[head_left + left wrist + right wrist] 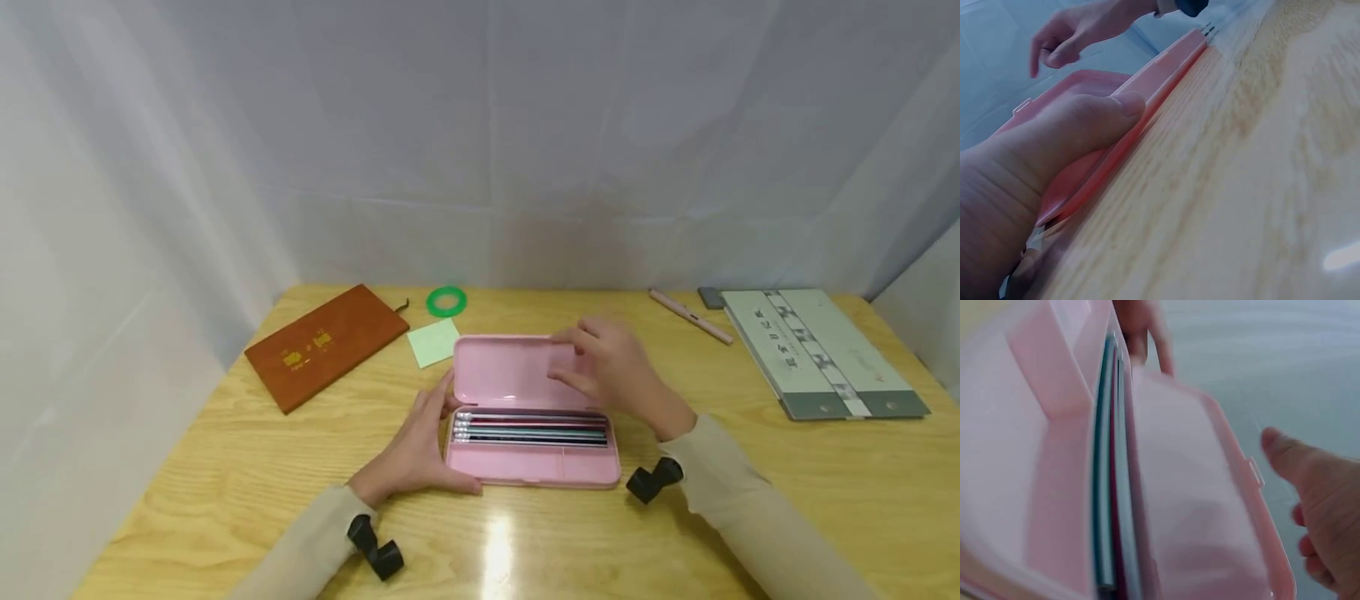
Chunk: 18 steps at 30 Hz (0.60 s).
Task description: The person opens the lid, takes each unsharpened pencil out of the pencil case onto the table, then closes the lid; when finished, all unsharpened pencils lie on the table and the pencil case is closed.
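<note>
- Table (750, 467): light wood grain, a glare spot just in front of the pencil case; pale draped cloth walls it in behind and on both sides.
- Pencil case (534, 467): pink, lying open at the middle of the table near its front edge, lid (510, 375) raised toward the far side. This is the landmark for all that follows.
- Pencils (532, 427): a row lying lengthwise in the case tray, next to the hinge; a small end compartment sits at the tray's front right.
- Left hand (420, 450): against the left end of the case, thumb along its front edge, fingers curled round the end; grip closed on the case.
- Right hand (611, 367): over the right part of the lid, fingers bent loosely; the head view suggests fingertips at the lid's top edge, but the right wrist view shows the thumb just clear of the rim, so contact cannot be told. Blurred.
- Sticky note (433, 342): green, just left of the lid.
- Tape ring (446, 301): green, beyond the note.
- Notebook (326, 344): brown, well left of the case.
- Pen (690, 316): pink, beyond and right of the case.
- Folder (821, 350): grey-green, far right, near the table's right edge; a small dark item behind it cannot be identified.
- Open room: bare table right of the case and in front of it.
</note>
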Tool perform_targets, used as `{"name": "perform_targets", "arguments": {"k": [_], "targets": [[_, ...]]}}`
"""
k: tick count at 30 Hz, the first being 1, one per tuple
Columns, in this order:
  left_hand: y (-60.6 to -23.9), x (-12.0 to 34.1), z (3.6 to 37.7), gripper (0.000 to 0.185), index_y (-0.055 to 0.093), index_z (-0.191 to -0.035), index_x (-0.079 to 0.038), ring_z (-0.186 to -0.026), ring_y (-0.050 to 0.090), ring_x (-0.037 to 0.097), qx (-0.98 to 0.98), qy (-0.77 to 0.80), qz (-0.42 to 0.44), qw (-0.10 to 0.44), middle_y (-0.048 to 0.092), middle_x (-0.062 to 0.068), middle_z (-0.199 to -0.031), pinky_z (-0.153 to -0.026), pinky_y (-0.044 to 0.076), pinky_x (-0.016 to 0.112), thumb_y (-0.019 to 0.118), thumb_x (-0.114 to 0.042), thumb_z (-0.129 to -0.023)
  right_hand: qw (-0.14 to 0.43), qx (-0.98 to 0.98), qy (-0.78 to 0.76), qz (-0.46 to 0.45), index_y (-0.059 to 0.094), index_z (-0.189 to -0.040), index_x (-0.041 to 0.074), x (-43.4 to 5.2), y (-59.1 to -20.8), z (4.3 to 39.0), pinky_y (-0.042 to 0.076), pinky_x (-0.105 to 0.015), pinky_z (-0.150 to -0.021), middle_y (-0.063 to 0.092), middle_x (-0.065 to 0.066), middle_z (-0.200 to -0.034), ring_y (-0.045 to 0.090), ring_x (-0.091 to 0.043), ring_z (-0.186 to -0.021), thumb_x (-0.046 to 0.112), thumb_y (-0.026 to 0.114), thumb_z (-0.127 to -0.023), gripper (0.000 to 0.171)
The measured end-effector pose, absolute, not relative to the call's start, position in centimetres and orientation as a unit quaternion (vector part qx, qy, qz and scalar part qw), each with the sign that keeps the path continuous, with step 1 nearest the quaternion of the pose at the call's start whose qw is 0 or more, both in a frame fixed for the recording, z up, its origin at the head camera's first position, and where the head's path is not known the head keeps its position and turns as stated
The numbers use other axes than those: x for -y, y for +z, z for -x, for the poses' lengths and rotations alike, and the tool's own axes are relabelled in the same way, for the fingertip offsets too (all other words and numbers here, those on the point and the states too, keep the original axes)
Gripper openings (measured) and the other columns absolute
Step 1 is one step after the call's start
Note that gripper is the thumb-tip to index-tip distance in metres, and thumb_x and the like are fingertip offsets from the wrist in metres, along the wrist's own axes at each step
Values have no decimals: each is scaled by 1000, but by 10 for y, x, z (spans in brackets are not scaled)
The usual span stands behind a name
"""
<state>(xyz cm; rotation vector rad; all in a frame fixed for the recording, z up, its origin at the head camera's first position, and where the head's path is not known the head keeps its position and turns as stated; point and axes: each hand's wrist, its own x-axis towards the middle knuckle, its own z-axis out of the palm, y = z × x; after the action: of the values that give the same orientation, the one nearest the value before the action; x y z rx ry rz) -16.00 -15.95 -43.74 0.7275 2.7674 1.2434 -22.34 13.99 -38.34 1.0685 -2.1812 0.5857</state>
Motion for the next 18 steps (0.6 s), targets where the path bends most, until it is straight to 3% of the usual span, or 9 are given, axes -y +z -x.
{"name": "perform_targets", "arguments": {"k": [7,18], "targets": [[-437,161,158,148,3,-156,-26,-107,40,15,-887,400,-228,14,44,-2,-118,-94,41,41,95,-47,-42,121,859,211,-451,72,-86,13,-145,-399,193,38,-14,-52,61,8,-69,44,0,-57,18,78,-80,10],[-437,158,160,150,3,-156,-26,-109,40,16,-886,402,-229,11,44,-2,-116,-95,41,41,95,-48,-41,29,886,212,-411,66,-80,13,-145,-409,186,35,-16,-50,48,12,-59,37,3,-53,25,76,-82,16]]}}
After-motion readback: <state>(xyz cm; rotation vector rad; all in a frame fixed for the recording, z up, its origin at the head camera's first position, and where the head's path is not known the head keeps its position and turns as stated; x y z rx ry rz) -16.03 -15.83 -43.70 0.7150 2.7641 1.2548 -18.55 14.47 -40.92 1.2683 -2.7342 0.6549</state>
